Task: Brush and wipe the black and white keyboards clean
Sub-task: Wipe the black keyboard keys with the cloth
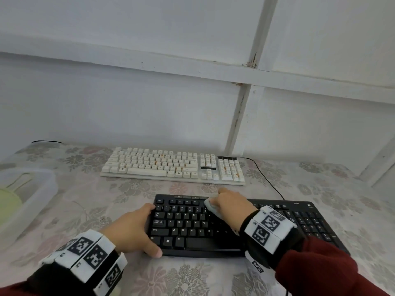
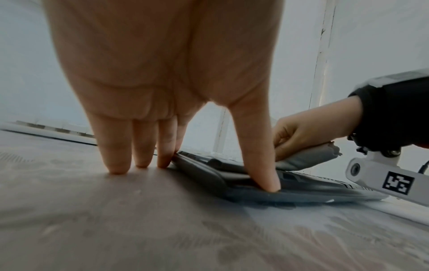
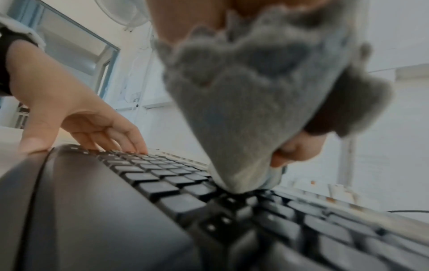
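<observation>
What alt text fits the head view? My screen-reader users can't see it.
A right hand wipes a pale cloth over the upper keys of a black keyboard, whose left end the left hand steadies. A white keyboard lies behind it on a floral tablecloth.

- The left hand point(image 1: 133, 230) is laid palm down, fingers straight and spread from the thumb, fingertips point(image 2: 117, 165) pressed downward.
- The right hand point(image 1: 232, 207) is reached forward, its fingers curled closed around a cloth point(image 3: 243, 110).
</observation>
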